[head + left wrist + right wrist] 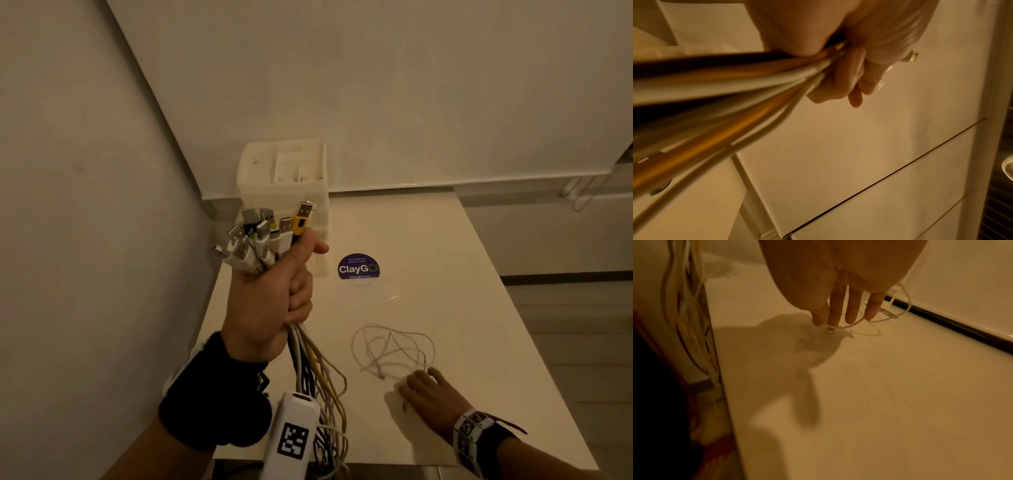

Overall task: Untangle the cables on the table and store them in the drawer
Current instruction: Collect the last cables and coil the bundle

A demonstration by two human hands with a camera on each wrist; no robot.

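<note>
My left hand (277, 298) is raised above the table's left edge and grips a thick bundle of cables (270, 236) just below their USB plugs, which fan out upward. The white, yellow and black cords (322, 387) hang down from my fist past the table's front edge; the left wrist view shows the bundle of cables (748, 78) running through my curled fingers (846, 81). A thin white cable (394, 346) lies in loose loops on the table. My right hand (428, 390) lies low at its near end, fingers (851, 311) straight, tips at the thin white cable (865, 331).
A white plastic drawer unit (284, 185) stands at the table's back left, against the wall. A round dark sticker (358, 268) is stuck on the white table (462, 274) next to it. Walls close in at the left and back; floor lies beyond the right edge.
</note>
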